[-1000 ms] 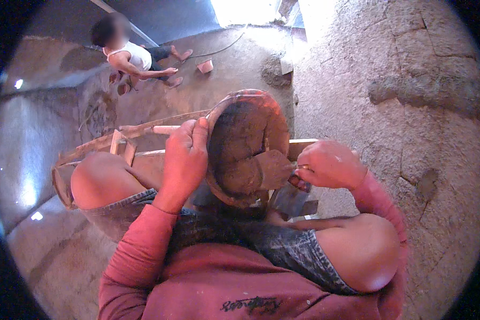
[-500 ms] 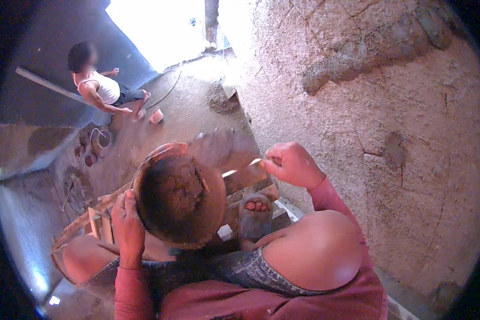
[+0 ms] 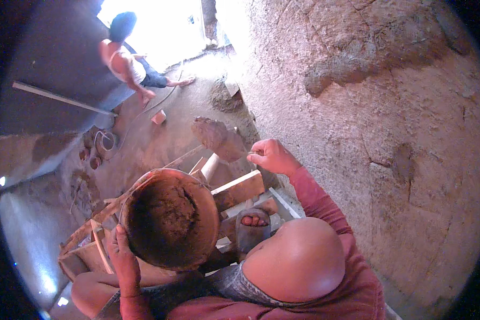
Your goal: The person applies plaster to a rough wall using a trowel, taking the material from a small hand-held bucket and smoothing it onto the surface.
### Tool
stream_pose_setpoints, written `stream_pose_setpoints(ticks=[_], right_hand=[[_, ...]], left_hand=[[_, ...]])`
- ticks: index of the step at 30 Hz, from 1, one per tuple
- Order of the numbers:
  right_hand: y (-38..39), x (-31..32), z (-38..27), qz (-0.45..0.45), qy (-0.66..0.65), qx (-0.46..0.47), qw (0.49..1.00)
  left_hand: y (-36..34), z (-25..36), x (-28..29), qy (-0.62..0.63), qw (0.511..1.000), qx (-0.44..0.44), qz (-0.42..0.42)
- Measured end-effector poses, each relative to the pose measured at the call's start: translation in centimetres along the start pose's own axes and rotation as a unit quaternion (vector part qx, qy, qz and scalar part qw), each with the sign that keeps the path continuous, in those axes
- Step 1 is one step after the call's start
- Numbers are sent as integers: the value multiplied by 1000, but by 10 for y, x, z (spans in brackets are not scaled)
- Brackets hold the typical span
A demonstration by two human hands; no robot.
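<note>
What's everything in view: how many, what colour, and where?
Bucket: one, brown, centre
Muddy mix: one mass, brown, in bucket
Trowel: one, brown coated, beyond bucket
Timber pieces: several, brown and pale, around bucket
Rough wall: one, pinkish, right
Bright opening: one, white, top
Person: one, white top, upper left
Small tub: one, pinkish, below person
Pail: one, greyish, left
Bar: one, pale, left
Sandalled foot: one, grey sandal, right of bucket
Knees: two, bare, lower half
Left hand: one, bare, on bucket rim
Right hand: one, bare, gripping trowel

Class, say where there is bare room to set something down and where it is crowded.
Bare floor shows between the small pink object and the wooden frame. Around the bucket it is crowded: frame, right knee and sandalled foot sit close.
</note>
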State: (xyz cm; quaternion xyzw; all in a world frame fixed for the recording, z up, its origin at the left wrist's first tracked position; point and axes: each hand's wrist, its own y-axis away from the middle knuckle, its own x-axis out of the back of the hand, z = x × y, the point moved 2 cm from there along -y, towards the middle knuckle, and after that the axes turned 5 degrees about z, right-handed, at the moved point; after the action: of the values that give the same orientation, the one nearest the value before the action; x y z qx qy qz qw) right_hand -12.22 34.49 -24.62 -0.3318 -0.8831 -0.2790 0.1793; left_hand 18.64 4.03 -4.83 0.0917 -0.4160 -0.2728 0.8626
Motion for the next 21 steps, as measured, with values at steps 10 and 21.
stream_pose_setpoints(ticks=[10, 21], right_hand=[[-5, 171, 120, 244, -202, -218, 923], [99, 131, -136, 112, 160, 41, 980]], left_hand=[[4, -12, 0, -62, 995, -71, 39], [-8, 15, -10, -3, 995, -100, -22]])
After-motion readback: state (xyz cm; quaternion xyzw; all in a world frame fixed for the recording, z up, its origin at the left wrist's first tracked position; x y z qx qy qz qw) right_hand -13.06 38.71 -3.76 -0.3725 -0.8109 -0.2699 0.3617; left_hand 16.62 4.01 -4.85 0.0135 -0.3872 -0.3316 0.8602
